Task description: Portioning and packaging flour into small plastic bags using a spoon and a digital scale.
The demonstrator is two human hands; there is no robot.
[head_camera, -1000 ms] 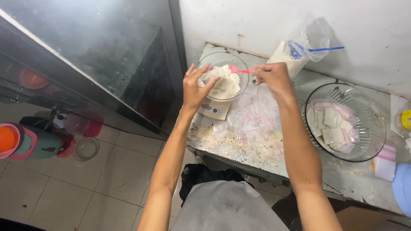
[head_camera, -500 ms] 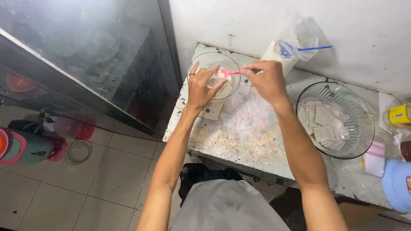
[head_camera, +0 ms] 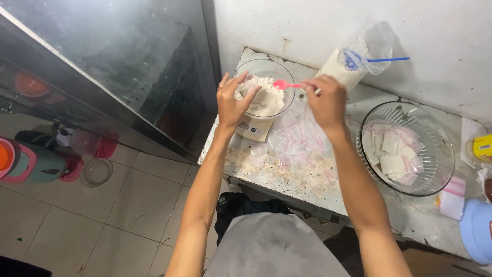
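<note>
Pink plastic spoon sits pinched between the fingertips of our right hand, its bowl over the white powder in the glass bowl on a small scale. Our left hand grips the bowl's rim at nine o'clock, fingers curled over it. At three o'clock a larger glass bowl holds small filled packets. Empty little bags litter the worktable between.
</note>
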